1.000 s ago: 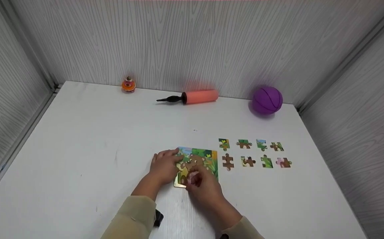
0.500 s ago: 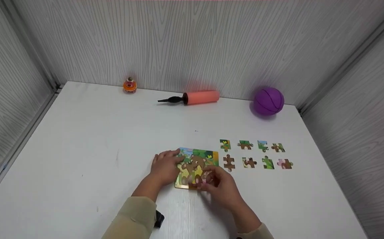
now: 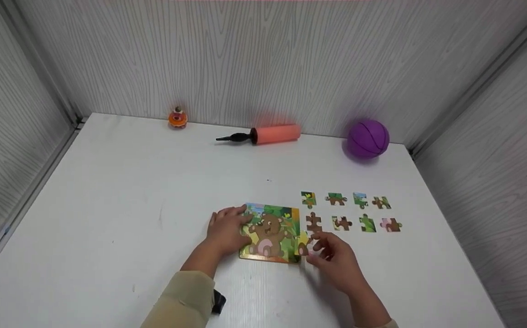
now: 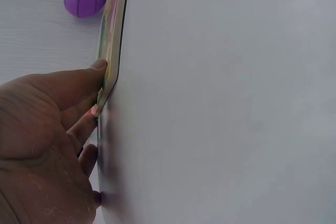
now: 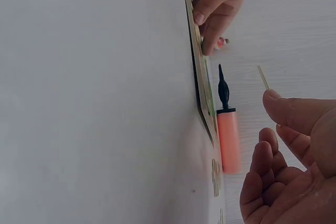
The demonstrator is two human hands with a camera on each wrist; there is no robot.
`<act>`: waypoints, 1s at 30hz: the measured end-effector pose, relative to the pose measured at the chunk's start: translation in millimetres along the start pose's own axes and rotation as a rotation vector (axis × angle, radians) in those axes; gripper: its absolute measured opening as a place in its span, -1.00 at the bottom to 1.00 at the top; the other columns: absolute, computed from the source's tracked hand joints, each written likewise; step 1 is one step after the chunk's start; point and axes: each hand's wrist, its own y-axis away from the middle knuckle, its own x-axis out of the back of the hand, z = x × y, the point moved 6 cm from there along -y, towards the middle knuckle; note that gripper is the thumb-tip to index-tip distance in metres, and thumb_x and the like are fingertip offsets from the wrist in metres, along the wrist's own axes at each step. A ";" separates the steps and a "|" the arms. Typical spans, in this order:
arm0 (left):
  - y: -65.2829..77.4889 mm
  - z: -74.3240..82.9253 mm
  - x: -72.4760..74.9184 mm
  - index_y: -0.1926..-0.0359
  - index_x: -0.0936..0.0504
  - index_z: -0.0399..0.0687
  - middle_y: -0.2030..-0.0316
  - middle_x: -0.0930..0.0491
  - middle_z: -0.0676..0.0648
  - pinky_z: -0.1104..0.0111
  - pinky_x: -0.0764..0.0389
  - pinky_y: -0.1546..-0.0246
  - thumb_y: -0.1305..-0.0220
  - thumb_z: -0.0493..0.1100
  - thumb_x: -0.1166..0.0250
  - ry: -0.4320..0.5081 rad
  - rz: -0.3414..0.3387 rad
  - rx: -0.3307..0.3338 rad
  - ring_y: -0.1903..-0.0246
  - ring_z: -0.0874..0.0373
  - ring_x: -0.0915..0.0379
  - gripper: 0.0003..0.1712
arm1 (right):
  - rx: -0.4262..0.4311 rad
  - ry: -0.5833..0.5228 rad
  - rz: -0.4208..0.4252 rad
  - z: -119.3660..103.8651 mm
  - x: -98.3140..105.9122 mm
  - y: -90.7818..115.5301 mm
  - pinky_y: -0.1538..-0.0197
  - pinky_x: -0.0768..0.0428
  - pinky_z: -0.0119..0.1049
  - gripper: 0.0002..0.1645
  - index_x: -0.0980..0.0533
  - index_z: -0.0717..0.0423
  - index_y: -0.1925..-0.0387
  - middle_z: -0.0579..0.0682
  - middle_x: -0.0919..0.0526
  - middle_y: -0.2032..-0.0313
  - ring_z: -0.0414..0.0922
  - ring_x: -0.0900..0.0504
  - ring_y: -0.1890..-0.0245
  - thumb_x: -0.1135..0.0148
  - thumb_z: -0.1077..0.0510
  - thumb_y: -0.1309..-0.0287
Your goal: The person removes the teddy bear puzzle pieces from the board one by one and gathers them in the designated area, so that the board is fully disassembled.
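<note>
My left hand rests at the left edge of a square puzzle board with a brown bear printed on it. Its thumb and fingertips lie on the board's edge, with the fingers mostly straight. Between thumb and fingers my right hand pinches a jigsaw piece in yellow, green and brown. That piece overlaps the board's lower right edge in the head view. From the right wrist view the held piece appears edge-on, up off the board. Part of it hides behind my fingers.
Several loose jigsaw pieces lie in two rows right of the board. Along the back stand an orange toy figure, an orange hand pump with a black nozzle and a purple ball. Grey panels enclose the white table.
My right hand has moved right, from over the board's lower part to its right edge, carrying the pinched piece. The bear picture is now less covered. My left hand stays in place.
</note>
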 end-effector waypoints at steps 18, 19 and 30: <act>0.2 2.3 0.4 -0.37 -0.64 -0.08 -0.54 -0.34 -0.12 -0.32 0.12 -0.54 -0.13 -0.15 -0.51 0.009 0.041 -0.009 -0.52 -0.24 -0.12 -0.27 | -0.102 0.136 -0.114 43.7 20.8 -11.1 0.28 -0.46 -0.28 -0.49 -0.67 0.08 -0.08 -0.01 -0.60 0.29 -0.06 -0.48 0.28 -0.62 0.31 -0.07; 0.0 2.0 0.2 -0.37 -0.64 -0.08 -0.54 -0.34 -0.11 -0.32 0.13 -0.54 -0.12 -0.15 -0.51 0.010 0.042 -0.008 -0.52 -0.24 -0.11 -0.27 | -0.111 0.141 -0.120 44.5 20.7 -11.8 0.28 -0.46 -0.28 -0.49 -0.67 0.06 -0.08 -0.01 -0.59 0.29 -0.06 -0.48 0.27 -0.63 0.30 -0.07; 2.5 1.5 0.7 -0.38 -0.63 -0.10 -0.54 -0.34 -0.13 -0.34 0.12 -0.54 -0.06 -0.09 -0.59 -0.001 0.044 -0.007 -0.52 -0.25 -0.12 -0.19 | -0.133 0.224 -0.155 45.4 19.3 -18.5 0.23 -0.47 -0.21 -0.52 -0.67 0.02 -0.07 -0.02 -0.55 0.31 -0.06 -0.49 0.26 -0.62 0.26 -0.09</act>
